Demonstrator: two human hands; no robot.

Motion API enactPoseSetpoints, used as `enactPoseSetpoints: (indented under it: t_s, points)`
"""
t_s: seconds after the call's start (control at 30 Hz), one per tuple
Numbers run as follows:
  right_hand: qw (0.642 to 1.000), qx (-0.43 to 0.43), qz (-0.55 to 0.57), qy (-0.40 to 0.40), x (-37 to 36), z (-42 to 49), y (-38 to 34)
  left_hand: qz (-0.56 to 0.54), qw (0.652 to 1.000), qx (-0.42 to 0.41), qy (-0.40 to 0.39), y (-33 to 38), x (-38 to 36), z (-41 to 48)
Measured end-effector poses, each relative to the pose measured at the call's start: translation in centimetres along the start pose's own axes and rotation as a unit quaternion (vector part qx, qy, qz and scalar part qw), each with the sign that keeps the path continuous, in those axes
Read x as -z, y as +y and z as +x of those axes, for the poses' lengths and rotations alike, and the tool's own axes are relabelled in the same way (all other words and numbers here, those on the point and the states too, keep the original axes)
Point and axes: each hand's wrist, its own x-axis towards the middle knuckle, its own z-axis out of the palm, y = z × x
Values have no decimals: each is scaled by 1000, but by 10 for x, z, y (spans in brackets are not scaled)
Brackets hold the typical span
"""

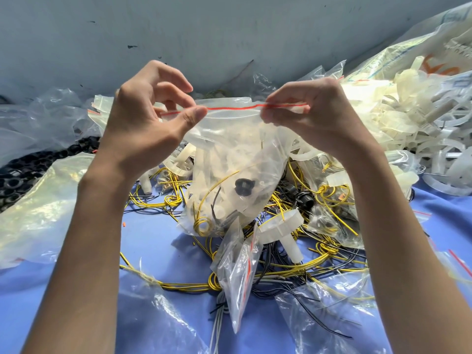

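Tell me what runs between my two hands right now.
In the head view, the red zip strip of the clear bag spans from left hand to right hand; both pinch it.

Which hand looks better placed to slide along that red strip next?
Probably the left hand: its thumb and forefinger pinch the red seal strip of the clear plastic zip bag near one end, with bare strip ahead; the right hand anchors it.

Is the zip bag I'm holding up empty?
No, the bag holds white plastic parts, a yellow wire and a black part.
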Motion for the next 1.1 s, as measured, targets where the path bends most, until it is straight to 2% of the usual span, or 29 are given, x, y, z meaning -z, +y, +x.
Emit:
enactPoseSetpoints:
  t_s: [0.13, 0.7, 0.87, 1.1]
  points:
    - [1000, 5, -8, -6, 0, -2, -1, 8, 1000, -13, -25, 2, -3, -1]
    - [996, 23, -86, 9, 1, -1, -12, 37, 996, -79, -22, 11, -12, 0]
    - [996, 16, -88, -6, -1, 0, -13, 74, 995, -61, -14, 8, -9, 0]
    - [993, 39, -112, -17, -4, 1, -18, 160, 983, -84, -33, 18, -13, 1]
